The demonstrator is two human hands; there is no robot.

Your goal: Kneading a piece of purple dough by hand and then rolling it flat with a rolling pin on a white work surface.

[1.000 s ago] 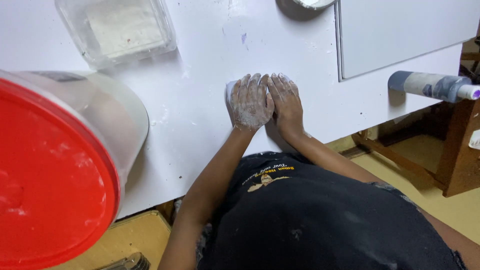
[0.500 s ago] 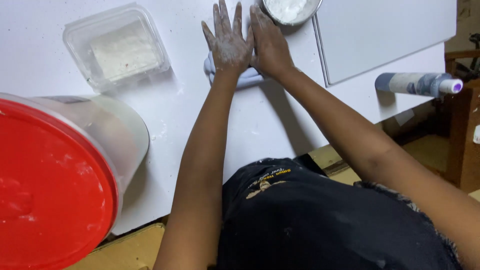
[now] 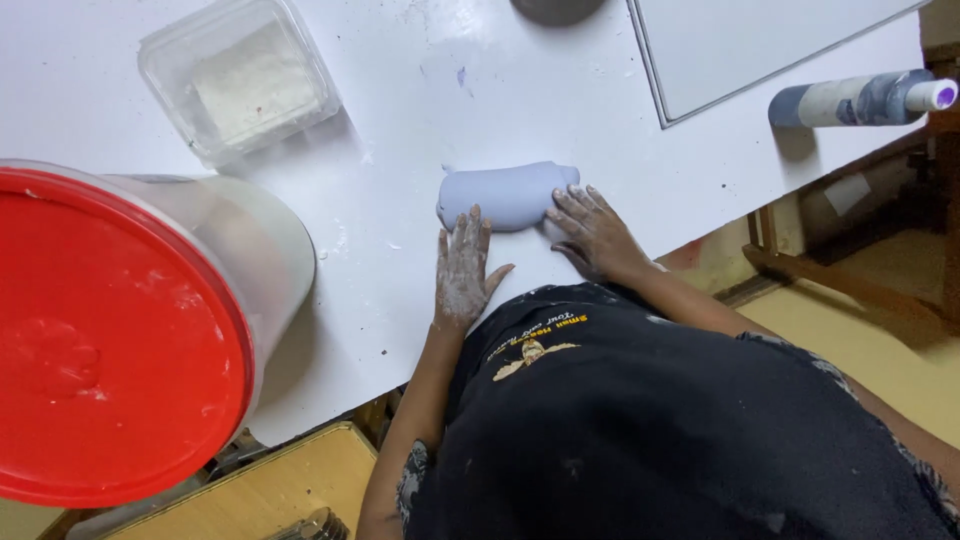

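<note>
White tabletop (image 3: 420, 120), dusted and smeared with pale powder, filled most of the view from above as a person in a dark, paint-flecked shirt leaned over its near edge. A soft roll of pale lavender clay (image 3: 505, 194) lay on the bare surface just beyond both hands, its long axis running left to right, the right end pinched slightly narrower. The left hand (image 3: 463, 272), coated in white dust, rested flat on the table with fingers spread and extended, the fingertips meeting the roll's near left edge; it gripped nothing. The right hand (image 3: 597, 232) lay palm down at the roll's right end, fingers loosely splayed and touching the clay's near right corner, likewise closed on nothing. The clay thus sat on the far side of both sets of fingers, with each hand about equally close to its own end of the roll. To the far left stood a clear plastic tub (image 3: 240, 80) holding white powder, well apart from the hands. A large bucket with a red lid (image 3: 100, 340) loomed at the near left. A pale flat board (image 3: 760, 45) occupied the far right corner, and a grey-and-white squeeze bottle with a purple cap (image 3: 862, 98) lay on its side beside it at the table's right edge.
</note>
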